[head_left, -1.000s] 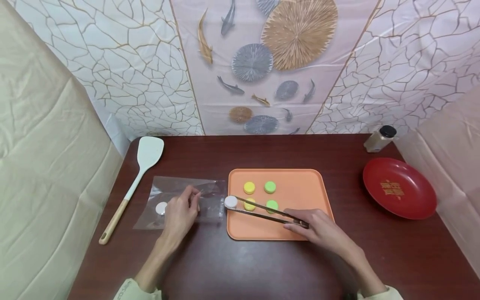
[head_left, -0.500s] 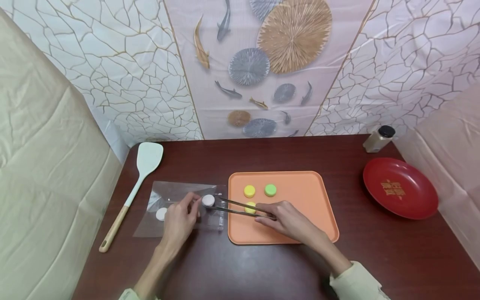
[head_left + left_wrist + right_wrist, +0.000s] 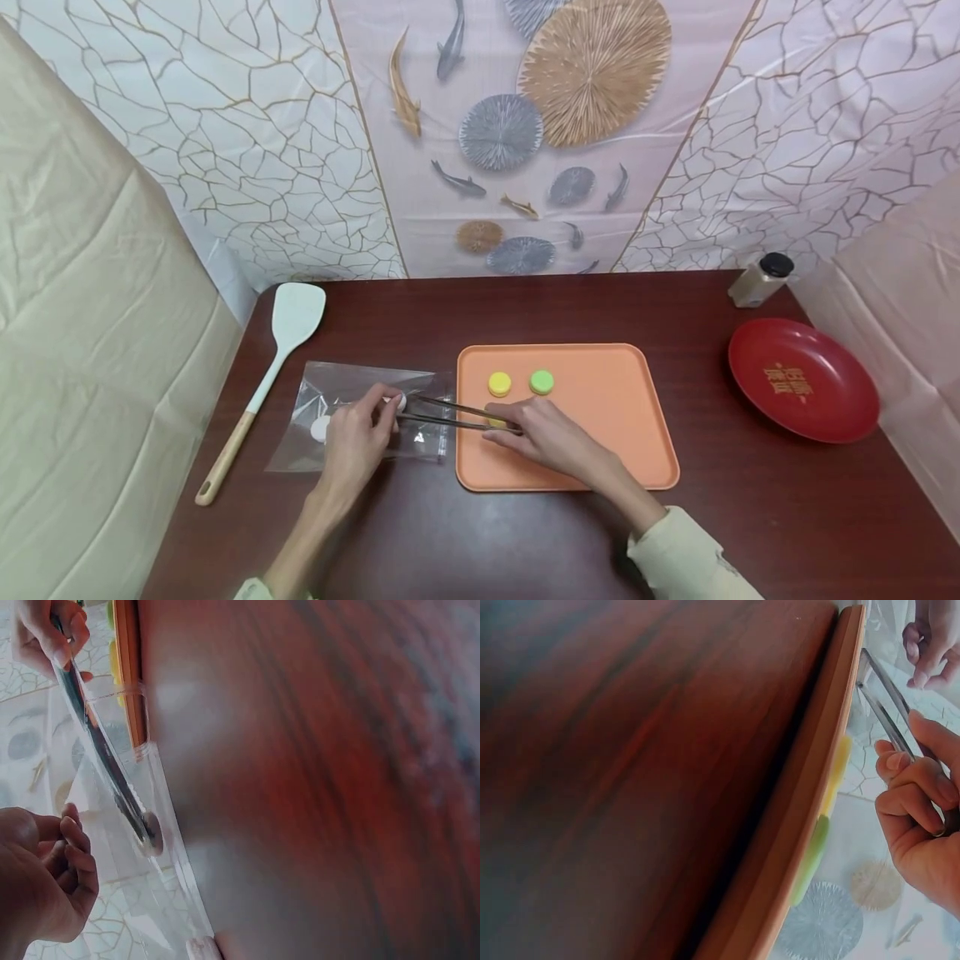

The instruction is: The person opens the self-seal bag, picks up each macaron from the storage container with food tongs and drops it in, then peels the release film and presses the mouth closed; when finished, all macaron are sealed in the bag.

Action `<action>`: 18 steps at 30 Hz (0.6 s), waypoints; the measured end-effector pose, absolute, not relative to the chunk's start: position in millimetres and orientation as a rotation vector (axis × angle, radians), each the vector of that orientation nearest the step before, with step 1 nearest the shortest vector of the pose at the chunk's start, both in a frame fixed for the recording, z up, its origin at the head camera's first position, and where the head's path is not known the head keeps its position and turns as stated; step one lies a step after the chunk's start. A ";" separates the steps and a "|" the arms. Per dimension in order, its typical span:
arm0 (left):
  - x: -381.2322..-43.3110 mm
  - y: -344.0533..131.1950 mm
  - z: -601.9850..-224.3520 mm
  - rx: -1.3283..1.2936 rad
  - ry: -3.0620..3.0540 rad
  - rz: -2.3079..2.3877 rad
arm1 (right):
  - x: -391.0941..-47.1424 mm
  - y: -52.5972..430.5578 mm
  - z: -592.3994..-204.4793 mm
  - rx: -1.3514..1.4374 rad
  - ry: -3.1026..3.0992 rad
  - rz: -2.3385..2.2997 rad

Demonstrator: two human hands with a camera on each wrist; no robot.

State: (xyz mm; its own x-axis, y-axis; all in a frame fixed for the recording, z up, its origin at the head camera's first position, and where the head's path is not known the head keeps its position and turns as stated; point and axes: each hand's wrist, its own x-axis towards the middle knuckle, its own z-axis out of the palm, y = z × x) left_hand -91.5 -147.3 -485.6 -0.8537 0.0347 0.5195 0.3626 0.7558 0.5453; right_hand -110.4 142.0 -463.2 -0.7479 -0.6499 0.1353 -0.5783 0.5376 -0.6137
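Observation:
In the head view my right hand (image 3: 551,437) grips a pair of metal tongs (image 3: 459,424) over the orange tray (image 3: 600,477). The tongs reach left into a clear plastic bag (image 3: 330,379). At their tips is a white macaron (image 3: 401,402), partly hidden by my left fingers; the left wrist view shows it at the end of the tongs (image 3: 105,761). My left hand (image 3: 356,437) pinches the bag's film with thumb and index finger. Another white macaron (image 3: 321,428) lies in the bag, left of that hand.
On the tray sit a yellow macaron (image 3: 498,383) and a green macaron (image 3: 542,382); another yellow one is partly covered by my right hand. A spatula (image 3: 273,367) lies at left. A red plate (image 3: 832,392) and black-lidded jar (image 3: 753,285) stand at right.
My right hand has moved left with the tongs, carrying the white macaron from the tray's left edge into the bag. The left hand has stayed nearly in place.

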 end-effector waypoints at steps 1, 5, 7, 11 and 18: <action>-91.8 -147.1 -485.6 -0.303 -2.462 -0.906 | -111.6 139.6 -463.3 -1.072 2.663 -0.989; -91.5 -145.9 -485.2 -0.308 -2.449 -0.907 | -115.7 129.9 -463.8 -1.112 2.675 -0.981; -91.2 -145.3 -485.4 -0.299 -2.441 -0.906 | -117.8 124.8 -465.0 -1.147 2.685 -0.991; -91.1 -144.4 -486.8 -0.276 -2.441 -0.910 | -126.3 117.5 -478.4 -1.240 2.731 -1.010; -89.6 -144.8 -484.2 -0.244 -2.449 -0.907 | -140.9 102.9 -497.6 -1.164 2.702 -1.040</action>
